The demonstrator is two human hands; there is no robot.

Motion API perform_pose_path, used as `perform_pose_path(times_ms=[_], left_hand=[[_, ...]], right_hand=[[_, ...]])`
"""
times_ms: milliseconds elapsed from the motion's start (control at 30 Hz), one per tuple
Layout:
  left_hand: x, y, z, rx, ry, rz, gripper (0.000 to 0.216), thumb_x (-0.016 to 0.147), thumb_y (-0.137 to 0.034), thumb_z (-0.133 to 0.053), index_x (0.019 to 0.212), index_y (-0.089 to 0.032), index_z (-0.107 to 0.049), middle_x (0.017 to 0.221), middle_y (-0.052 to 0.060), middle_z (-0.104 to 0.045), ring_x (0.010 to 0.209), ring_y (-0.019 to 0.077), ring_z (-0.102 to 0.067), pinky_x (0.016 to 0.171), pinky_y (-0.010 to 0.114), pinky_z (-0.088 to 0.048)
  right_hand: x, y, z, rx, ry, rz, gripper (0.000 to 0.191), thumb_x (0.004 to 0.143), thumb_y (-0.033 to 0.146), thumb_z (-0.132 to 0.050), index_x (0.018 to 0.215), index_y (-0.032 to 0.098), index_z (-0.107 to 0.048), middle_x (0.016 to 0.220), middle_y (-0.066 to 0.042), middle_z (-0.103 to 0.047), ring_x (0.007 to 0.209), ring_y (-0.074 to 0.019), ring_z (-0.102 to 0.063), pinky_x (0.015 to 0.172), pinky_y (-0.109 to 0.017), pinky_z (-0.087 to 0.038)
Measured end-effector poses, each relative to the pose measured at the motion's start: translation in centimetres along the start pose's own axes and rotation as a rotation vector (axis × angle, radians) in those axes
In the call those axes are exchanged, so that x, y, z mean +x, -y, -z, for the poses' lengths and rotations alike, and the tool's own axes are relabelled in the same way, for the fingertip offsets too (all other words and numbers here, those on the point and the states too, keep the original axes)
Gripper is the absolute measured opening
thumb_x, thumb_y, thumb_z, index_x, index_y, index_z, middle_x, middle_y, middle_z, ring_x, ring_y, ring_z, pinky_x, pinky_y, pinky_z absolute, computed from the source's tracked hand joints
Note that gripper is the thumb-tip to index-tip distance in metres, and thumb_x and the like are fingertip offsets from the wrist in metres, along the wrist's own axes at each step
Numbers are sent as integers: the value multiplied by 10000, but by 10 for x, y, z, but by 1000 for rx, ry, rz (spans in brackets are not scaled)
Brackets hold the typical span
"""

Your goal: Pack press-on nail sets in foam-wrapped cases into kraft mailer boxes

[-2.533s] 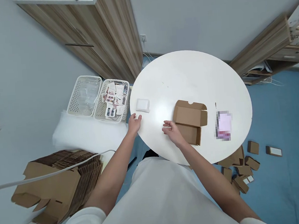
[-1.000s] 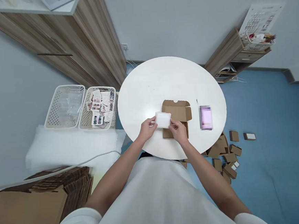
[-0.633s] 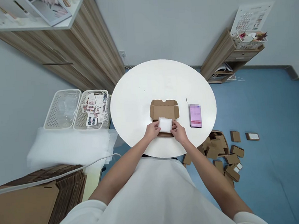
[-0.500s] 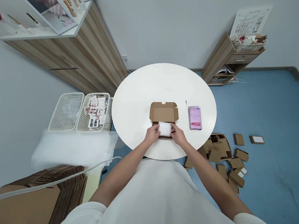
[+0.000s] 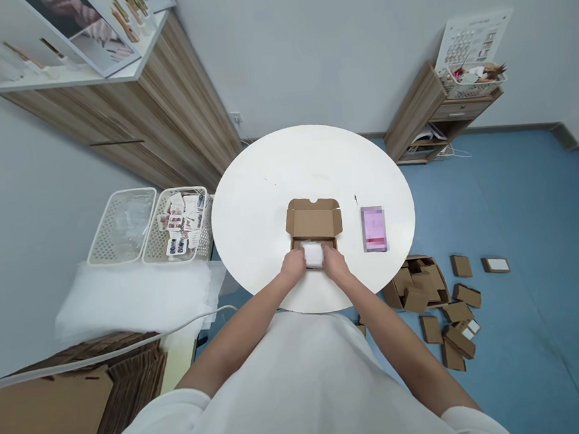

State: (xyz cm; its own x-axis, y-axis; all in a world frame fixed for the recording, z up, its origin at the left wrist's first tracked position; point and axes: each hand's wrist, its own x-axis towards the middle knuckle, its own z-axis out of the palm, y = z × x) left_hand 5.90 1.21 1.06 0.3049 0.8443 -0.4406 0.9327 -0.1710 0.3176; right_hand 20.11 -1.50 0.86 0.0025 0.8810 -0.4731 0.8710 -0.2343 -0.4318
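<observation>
A small cardboard box (image 5: 314,222) stands on the white oval table (image 5: 246,180), its lid folded up and back. A white foam-wrapped packet (image 5: 313,255) sits at the mouth of the box, low against its front side. My left hand (image 5: 294,264) grips the packet's left end with fingers curled, and my right hand (image 5: 334,263) grips its right end. Both hands cover the sides of the box. To the right lies a phone (image 5: 373,229) with a blurred pink screen.
At left are two white baskets, one with clear bags (image 5: 132,223), the other with small printed cards (image 5: 183,222). Below them lie white foam sheets (image 5: 135,296) and stacked flat cardboard (image 5: 44,417). Several small boxes (image 5: 458,339) and a larger carton (image 5: 422,283) rest on the blue floor.
My hands have pressed the white packet lower into the box, towards its front side. The fingers have turned down, with the knuckles now on top. The view has shifted slightly.
</observation>
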Motion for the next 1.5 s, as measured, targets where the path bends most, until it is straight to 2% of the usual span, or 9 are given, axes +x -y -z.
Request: perform_pose_path(times_ms=[167,433,633,800,900,1033,1167,1267,1500], left_hand=[[0,-3,0,36,-4,3,294,756,-114,-451,1043,-88,-514,1029,169,-547,876,242,-585,728,317,-438],[-11,5,17,-59,-119,-52,244,817,-258,-402,953,-136,-563,936,136,-595,895,243,-571,739,317,-419],[-1,46,53,-548,-249,70,444,846,-503,-294,974,-191,-582,950,69,-641,968,211,-559,802,293,-404],[27,65,75,-1043,-124,242,651,793,-648,-264,1095,-126,-508,1174,172,-539,987,211,-573,724,280,-458],[41,64,79,-1110,-48,257,714,770,-684,-248,1136,-116,-478,1212,206,-503,1000,219,-571,707,282,-474],[55,58,74,-1076,-29,243,655,787,-642,-297,1124,-120,-503,1130,187,-569,897,208,-615,682,288,-478],[66,54,62,-894,-125,201,400,729,-390,-565,1050,-153,-575,1045,116,-630,868,187,-614,730,279,-459],[72,53,57,-821,-165,198,311,715,-266,-568,999,-148,-611,969,94,-659,835,172,-617,760,281,-448],[78,53,64,-833,-217,139,368,758,-302,-515,1087,-149,-580,986,77,-649,876,172,-606,818,299,-433]], right_hand=[[2,2,1,-77,8,-4,509,738,31,-441,1228,153,-374,985,-118,-572,886,-206,-554,722,-273,-370],[-11,7,16,-129,-72,52,512,754,45,-403,1253,154,-371,1013,-112,-576,877,-197,-553,702,-265,-368],[-16,-13,62,48,-208,49,370,800,262,-476,1163,194,-490,986,-67,-608,804,-163,-570,728,-265,-389],[8,-39,87,406,-312,-90,373,820,392,-419,1086,168,-554,1043,-83,-609,836,-152,-585,728,-265,-424],[28,-44,89,617,-221,-190,403,815,415,-384,1037,139,-575,1051,-103,-603,725,-137,-595,629,-256,-446],[49,-39,85,601,-156,-187,371,775,405,-433,955,138,-617,921,-78,-638,589,-107,-541,550,-235,-421],[63,-35,77,501,-219,-176,281,732,331,-473,854,149,-649,778,-38,-646,635,-116,-531,590,-227,-400],[69,-36,74,471,-248,-176,259,721,300,-459,820,160,-653,766,-30,-645,678,-130,-535,613,-235,-396],[69,-34,78,468,-358,-70,318,731,294,-464,1013,204,-581,882,-29,-648,687,-133,-564,665,-275,-432]])
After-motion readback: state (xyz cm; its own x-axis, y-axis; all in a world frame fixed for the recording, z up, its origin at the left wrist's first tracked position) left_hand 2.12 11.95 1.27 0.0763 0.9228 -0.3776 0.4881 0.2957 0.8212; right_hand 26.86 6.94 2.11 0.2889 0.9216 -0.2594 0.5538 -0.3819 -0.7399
